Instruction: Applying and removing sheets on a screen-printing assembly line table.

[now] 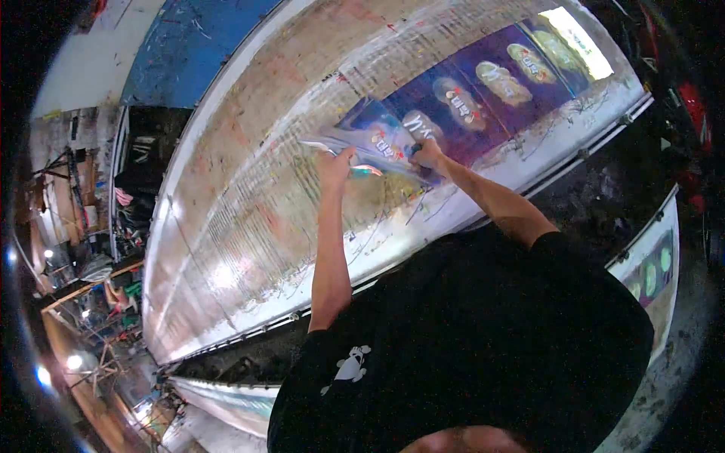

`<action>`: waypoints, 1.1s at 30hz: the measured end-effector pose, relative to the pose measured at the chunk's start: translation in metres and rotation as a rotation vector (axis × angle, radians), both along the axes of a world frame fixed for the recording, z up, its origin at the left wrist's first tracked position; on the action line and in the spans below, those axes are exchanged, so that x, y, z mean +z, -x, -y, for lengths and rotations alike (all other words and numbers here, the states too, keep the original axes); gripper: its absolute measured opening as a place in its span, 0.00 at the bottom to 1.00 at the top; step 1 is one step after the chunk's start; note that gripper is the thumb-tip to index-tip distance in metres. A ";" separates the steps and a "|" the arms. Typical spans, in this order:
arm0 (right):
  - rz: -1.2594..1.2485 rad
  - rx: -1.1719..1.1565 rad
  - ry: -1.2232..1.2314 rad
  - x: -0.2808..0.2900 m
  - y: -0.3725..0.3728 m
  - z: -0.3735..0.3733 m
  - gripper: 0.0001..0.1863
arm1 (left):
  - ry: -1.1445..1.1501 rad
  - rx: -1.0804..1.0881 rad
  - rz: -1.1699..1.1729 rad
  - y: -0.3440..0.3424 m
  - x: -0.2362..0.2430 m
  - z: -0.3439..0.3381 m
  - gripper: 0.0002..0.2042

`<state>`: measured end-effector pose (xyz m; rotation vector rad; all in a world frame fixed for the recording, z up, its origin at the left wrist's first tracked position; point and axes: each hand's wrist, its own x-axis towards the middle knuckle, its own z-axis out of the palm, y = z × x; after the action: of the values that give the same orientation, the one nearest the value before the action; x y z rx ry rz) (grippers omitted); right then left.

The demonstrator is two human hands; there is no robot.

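A long strip of purple printed plastic film (521, 113), with pale oval patches and logos, lies along the far right part of a worn, light-coloured table. Its near left end is lifted and creased, shiny where light catches it. My left hand (336, 167) is closed on the edge of that raised end. Just to the right, my right hand (429, 153) is closed at the film's surface, fingers around a small dark object (415, 149) whose kind I cannot make out. Part of the film between my hands is folded over.
Scratches and paint stains mark the table (257, 192), which has a white rim. A bright white panel (578, 41) sits at the film's far right end. Another white-edged table (653, 264) stands to my right. Clutter and lamps (74, 362) fill the left side; a blue panel (196, 45) is behind.
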<state>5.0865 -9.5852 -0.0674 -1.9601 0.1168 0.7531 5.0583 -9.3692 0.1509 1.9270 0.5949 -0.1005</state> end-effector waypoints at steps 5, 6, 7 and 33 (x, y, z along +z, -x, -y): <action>-0.557 -0.044 -1.031 0.061 -0.019 0.034 0.17 | -0.169 -0.160 0.022 -0.093 0.118 0.118 0.13; -0.723 -0.136 -1.369 0.086 -0.051 0.043 0.18 | -0.152 -0.151 0.065 -0.114 0.135 0.125 0.13; -0.514 -0.262 -1.388 0.132 -0.074 0.040 0.21 | -0.147 -0.131 0.110 -0.128 0.149 0.122 0.13; 0.638 0.111 -0.081 0.130 -0.111 0.160 0.39 | -0.281 0.341 0.068 0.035 -0.119 0.158 0.23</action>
<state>5.1977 -9.7449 0.0630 -2.0478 -0.4024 0.1694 5.0237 -9.5273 0.0315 2.0565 0.9211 0.2781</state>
